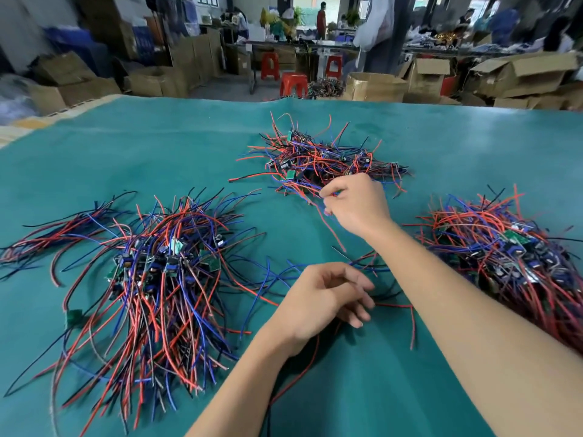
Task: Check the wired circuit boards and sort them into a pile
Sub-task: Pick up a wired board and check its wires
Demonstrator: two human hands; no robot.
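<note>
- right hand [358,205] pinches wires at the near edge of the far pile [318,159] of wired boards, fingers curled.
- left hand [325,298], nearer the body, has loosely curled fingers over a few loose wires [391,305]; whether it holds any, i cannot tell.
- a big pile [157,279] lies left of the hands, another pile [511,257] right of the right forearm, all on the teal mat [157,146].

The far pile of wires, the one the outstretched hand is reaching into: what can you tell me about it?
The far pile is a loose tangle of thin red, blue and black insulated wires with small green circuit boards among them. It looks smaller than the two heaps nearer the person. It lies on the teal table cover, with wire ends sticking out all round. The right hand pinches wires at its near edge. The left hand does not touch it.
</note>
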